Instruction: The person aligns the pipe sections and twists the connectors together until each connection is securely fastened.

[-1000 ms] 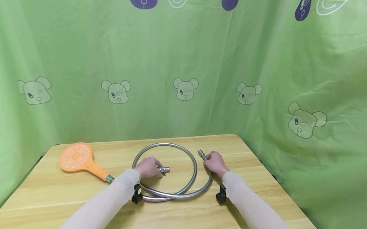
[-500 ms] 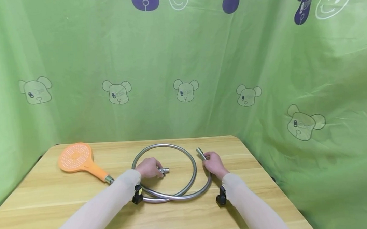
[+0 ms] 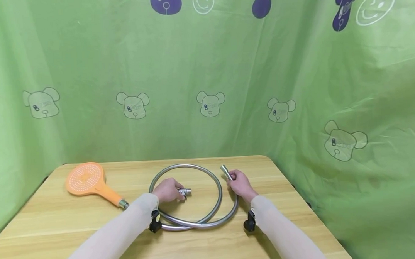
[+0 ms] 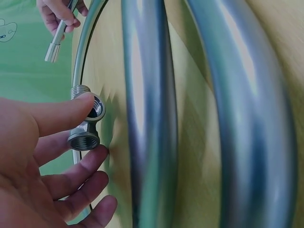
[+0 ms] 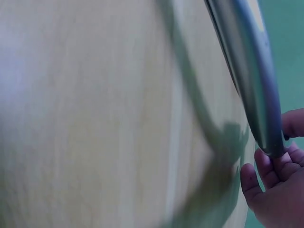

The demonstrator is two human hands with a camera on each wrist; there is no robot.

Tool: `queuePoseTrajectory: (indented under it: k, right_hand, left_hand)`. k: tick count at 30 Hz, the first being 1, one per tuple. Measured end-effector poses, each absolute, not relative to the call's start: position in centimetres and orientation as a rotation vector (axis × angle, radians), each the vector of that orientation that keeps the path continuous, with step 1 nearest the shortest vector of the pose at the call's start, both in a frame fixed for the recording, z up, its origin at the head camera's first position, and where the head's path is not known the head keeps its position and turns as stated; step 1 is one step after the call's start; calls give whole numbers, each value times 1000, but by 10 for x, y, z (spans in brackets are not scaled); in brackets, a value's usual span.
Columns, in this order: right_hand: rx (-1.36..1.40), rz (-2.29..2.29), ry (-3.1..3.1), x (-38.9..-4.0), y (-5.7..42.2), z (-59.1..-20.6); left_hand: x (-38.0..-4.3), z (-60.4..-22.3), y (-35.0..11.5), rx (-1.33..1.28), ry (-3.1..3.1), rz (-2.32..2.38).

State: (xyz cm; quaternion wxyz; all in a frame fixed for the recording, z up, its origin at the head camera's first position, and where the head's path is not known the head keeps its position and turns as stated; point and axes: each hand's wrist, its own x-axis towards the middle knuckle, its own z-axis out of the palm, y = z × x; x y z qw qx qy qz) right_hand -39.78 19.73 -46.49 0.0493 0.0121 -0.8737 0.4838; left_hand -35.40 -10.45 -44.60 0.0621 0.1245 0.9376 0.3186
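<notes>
My left hand (image 3: 167, 190) pinches a small metal tee fitting (image 4: 84, 133) between thumb and fingers, inside the hose's loop. Its threaded stub points up and two round openings show in the left wrist view. On the right, my right hand (image 3: 241, 184) grips a silver shower hose (image 3: 218, 201) just below its end. The hose's metal end nut (image 3: 224, 169) sticks out past the fingers, tilted up and toward the left. An orange shower head (image 3: 86, 180) lies face up at the table's left, its handle joined to the hose's other end.
The wooden table (image 3: 205, 249) has a green curtain (image 3: 172, 131) behind it and along the sides. Both wrists carry small black cameras. The looped hose crosses itself in front of the left hand.
My right hand has shifted slightly up and left, lifting the hose end a little and bringing it nearer the fitting. My left hand stays nearly still.
</notes>
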Motion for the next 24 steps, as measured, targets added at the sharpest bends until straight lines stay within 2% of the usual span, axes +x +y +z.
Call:
queuePoseTrajectory:
  k: [24]
  right_hand:
    - [14,1360,-2740,-400,205,-455]
  left_hand:
    - [-357,-444,-109,339,2910,1032]
